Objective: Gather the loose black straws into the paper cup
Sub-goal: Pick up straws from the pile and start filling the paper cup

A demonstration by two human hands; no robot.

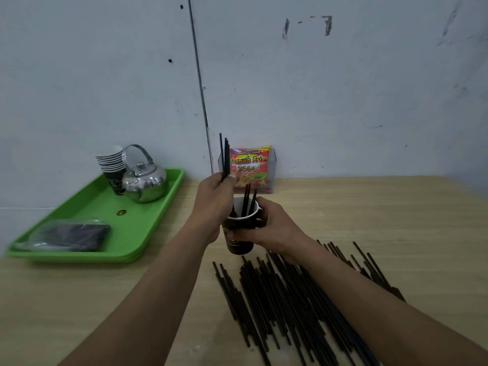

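Observation:
A dark paper cup (239, 243) stands on the wooden table (396, 220) with a few black straws (249, 198) leaning inside it. My right hand (269, 228) grips the cup around its side. Just left of and above the cup's rim, my left hand (215, 196) pinches a small bunch of black straws (225, 157) held upright, their lower ends dipping into the cup. Many loose black straws (285, 299) lie in a pile on the table in front of the cup, partly hidden under my right forearm.
A green tray (137, 233) at the left carries a steel kettle (144, 180), a stack of paper cups (111, 165) and a plastic-wrapped dark packet (71, 235). A clear holder with a French fries snack bag (250, 167) stands against the wall behind the cup.

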